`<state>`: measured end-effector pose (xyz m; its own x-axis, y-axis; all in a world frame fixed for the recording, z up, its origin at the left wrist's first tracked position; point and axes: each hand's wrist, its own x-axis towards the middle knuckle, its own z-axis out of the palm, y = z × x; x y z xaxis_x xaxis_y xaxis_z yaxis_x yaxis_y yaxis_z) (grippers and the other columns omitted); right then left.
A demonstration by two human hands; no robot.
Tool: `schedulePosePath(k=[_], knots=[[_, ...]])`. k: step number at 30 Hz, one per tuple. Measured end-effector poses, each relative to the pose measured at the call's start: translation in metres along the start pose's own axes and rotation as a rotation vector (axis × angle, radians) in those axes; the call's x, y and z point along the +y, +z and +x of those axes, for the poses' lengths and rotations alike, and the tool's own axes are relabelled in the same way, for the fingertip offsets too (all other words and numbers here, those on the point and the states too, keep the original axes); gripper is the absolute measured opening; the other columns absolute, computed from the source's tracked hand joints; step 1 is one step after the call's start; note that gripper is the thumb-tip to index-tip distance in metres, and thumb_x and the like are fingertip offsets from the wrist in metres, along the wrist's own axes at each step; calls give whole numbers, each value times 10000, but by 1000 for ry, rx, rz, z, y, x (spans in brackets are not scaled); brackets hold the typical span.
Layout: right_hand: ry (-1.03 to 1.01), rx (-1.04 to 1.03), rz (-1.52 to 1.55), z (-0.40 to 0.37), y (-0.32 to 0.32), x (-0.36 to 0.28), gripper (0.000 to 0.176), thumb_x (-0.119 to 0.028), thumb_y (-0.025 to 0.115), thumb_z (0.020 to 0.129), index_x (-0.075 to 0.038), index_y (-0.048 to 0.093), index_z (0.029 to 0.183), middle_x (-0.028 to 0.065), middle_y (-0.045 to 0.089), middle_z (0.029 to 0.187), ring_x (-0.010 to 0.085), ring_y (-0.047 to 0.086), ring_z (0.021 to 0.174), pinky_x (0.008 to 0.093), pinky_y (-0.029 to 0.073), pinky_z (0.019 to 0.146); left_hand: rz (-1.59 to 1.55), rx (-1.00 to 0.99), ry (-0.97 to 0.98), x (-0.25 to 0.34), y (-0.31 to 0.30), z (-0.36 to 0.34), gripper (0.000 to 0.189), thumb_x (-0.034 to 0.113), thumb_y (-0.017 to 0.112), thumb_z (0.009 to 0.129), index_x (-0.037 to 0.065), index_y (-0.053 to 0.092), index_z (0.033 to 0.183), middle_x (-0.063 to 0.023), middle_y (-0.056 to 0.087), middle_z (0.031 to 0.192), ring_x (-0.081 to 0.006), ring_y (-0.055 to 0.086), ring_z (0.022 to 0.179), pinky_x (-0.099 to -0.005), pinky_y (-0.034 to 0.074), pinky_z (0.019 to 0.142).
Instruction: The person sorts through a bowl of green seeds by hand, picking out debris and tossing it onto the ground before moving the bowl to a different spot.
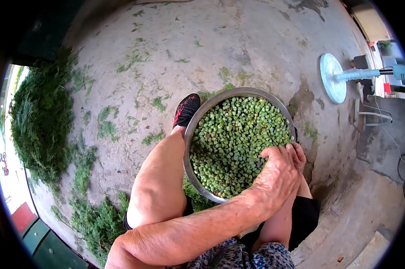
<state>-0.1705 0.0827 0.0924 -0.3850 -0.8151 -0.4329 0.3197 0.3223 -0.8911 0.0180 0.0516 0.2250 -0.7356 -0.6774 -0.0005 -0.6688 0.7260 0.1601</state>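
A round metal basin stands between my knees, filled with small green cones, a few of them brownish. My left arm crosses in front of my body, and my left hand is over the basin's right edge with bent, closed fingers. Just behind it, my right hand is partly covered, its fingers curled together near the rim. The two hands meet or overlap. Whatever sits between their fingers is hidden.
Cut green conifer branches are heaped at the left, with more sprigs beside my leg. Loose bits lie scattered over the concrete floor. A fan with a round light-blue base is at the right, near cables and a white-legged stool.
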Motion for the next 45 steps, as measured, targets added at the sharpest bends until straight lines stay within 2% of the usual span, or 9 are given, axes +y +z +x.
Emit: schedulePosePath(k=[10,17,22,26,28,32,33,40,45], knots=[[139,-271,-636,54,101,-9,68,-44,589,832,15,579,864,47,571,660,118,527,545,258,416,460,-126,-276,267,34,19,-19,179,179,609,698,46,698,781,-88,617,684,-230,574,668,-405,425,596],[-172,-688,-272,81,199,-37,471,-82,628,799,44,470,1224,184,575,1122,239,562,1049,375,443,944,-132,-345,213,23,5,-12,207,170,591,744,50,697,875,-99,647,813,-258,599,769,-425,445,651],[36,-335,-736,109,132,12,321,-114,594,852,-70,581,1170,115,600,1115,206,557,1057,370,441,949,-107,-240,180,10,-4,-16,160,172,578,738,48,675,768,-78,609,728,-209,565,701,-363,399,602],[-213,-306,-1326,100,103,90,321,-113,520,891,-108,520,1211,142,556,1183,291,568,1051,369,484,913,-106,-196,171,10,3,-16,153,152,572,715,53,670,779,-63,585,707,-183,537,628,-324,355,547],[-198,-352,-1613,79,115,111,511,-233,541,893,-133,360,1360,148,396,1358,348,344,1258,463,351,1030,-93,-71,168,12,14,-18,173,151,570,710,47,672,805,-59,579,702,-174,523,613,-318,341,522],[-279,-231,-1539,55,116,128,540,-268,547,887,-133,338,1367,150,367,1374,365,353,1223,481,260,1036,-79,-355,289,0,-10,-9,197,143,561,734,2,665,826,-101,611,803,-207,553,728,-328,352,524],[-275,-257,-1536,50,114,123,535,-264,544,872,-129,348,1351,160,396,1340,389,389,1168,508,314,979,-83,-415,256,8,-6,-7,270,178,569,784,6,681,960,-166,649,906,-323,603,836,-489,461,646],[-437,-563,-1400,14,88,102,382,-211,562,871,-107,521,1237,161,460,1291,349,481,1100,460,385,941,-95,-292,234,6,-1,-9,185,137,586,713,-7,658,805,-110,600,742,-210,551,704,-342,366,543],[-464,-229,-1150,58,77,91,236,-105,604,840,-25,628,1060,130,586,1025,264,600,885,343,500,795,-88,-324,203,5,1,-10,188,134,594,703,-11,658,806,-108,598,733,-211,553,700,-338,378,550]])
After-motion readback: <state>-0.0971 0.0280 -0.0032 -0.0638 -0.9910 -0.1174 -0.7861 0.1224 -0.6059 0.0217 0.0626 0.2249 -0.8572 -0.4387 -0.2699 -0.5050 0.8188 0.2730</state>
